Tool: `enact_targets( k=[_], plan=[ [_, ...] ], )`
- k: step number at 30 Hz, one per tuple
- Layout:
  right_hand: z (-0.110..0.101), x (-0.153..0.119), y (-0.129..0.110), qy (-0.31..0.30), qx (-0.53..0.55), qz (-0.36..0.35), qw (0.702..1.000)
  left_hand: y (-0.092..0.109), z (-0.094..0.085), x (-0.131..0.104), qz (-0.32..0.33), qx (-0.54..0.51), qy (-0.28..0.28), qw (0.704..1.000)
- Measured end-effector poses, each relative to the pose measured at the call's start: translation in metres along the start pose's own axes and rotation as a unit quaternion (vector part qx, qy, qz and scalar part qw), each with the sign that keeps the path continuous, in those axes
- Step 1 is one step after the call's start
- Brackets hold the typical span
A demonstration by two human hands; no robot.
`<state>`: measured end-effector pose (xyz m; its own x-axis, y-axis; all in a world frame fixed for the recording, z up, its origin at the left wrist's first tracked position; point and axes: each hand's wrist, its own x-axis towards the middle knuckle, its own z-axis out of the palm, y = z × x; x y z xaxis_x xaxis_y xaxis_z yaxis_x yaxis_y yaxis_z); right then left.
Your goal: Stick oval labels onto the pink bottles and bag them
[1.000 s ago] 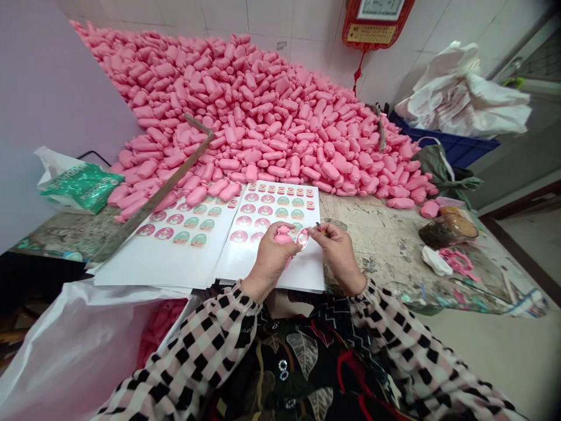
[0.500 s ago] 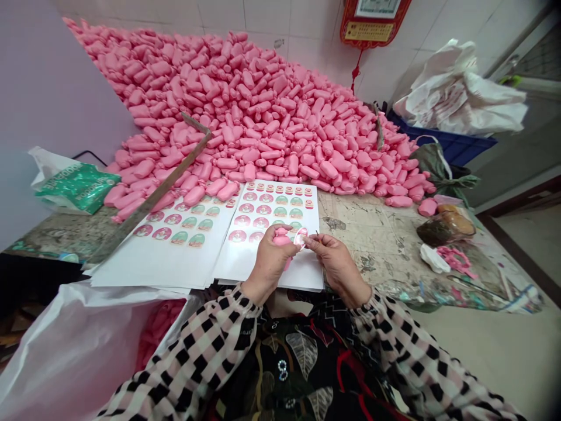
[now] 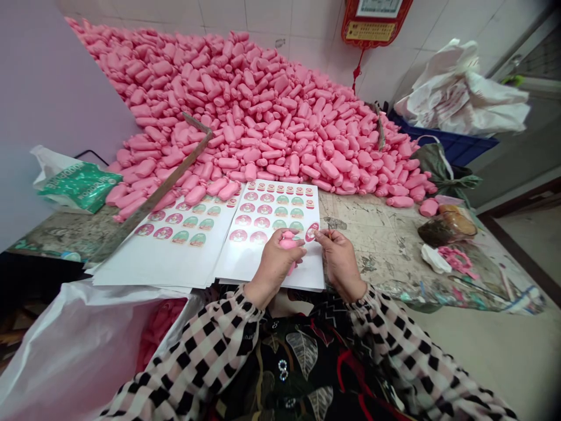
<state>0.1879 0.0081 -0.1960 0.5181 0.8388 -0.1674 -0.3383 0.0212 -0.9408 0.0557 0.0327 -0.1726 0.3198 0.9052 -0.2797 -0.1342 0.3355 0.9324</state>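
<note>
Left hand (image 3: 274, 264) grasps a pink plastic bottle (image 3: 288, 241); near its fingers (image 3: 296, 254), right hand (image 3: 340, 257) pinches an oval pink-white sticker (image 3: 311, 232), seemingly positioning it, which calls for alignment

Legible text: no word certain; green packet (image 3: 76, 186) at left bears large pale lettering in two rows, skewed and creased, not resolved into a word; red hanging board (image 3: 349, 29) on wall carries a gold plaque (image 3: 372, 33) with lines of small characters, and above it a white panel (image 3: 379, 7) with dark print, cut by the frame edge, both too small to read; white sack (image 3: 460, 102) at right shows reddish print, broken by folds; pink-and-white sticker (image 3: 312, 232) at right hand's (image 3: 340, 260) fingertips, and pink and green stickers on the sheets (image 3: 249, 266): lettering too fine.
</note>
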Motion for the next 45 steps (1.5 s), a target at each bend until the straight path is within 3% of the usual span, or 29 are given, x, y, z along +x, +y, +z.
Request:
enact_targets(
  k=[4,11,16,32,45],
  plan=[
    [-0.007,0.009,-0.018,0.034,-0.036,-0.029,0.998,0.005,-0.001,-0.004,-0.018,-0.022,-0.001,1.000],
    [0.000,-0.015,-0.035,-0.076,-0.093,0.070,0.990,0.007,-0.009,0.005,-0.118,-0.195,-0.057,0.972],
    [0.009,-0.032,-0.032,-0.146,-0.145,0.088,0.975,0.004,-0.007,0.010,-0.117,-0.250,-0.049,0.960],
    [0.020,-0.037,-0.019,-0.161,-0.124,0.037,0.978,0.000,-0.010,0.010,-0.122,-0.257,-0.104,0.953],
    [0.018,-0.037,-0.015,-0.159,-0.125,0.027,0.979,0.002,-0.008,0.006,-0.122,-0.252,-0.092,0.956]
  ],
)
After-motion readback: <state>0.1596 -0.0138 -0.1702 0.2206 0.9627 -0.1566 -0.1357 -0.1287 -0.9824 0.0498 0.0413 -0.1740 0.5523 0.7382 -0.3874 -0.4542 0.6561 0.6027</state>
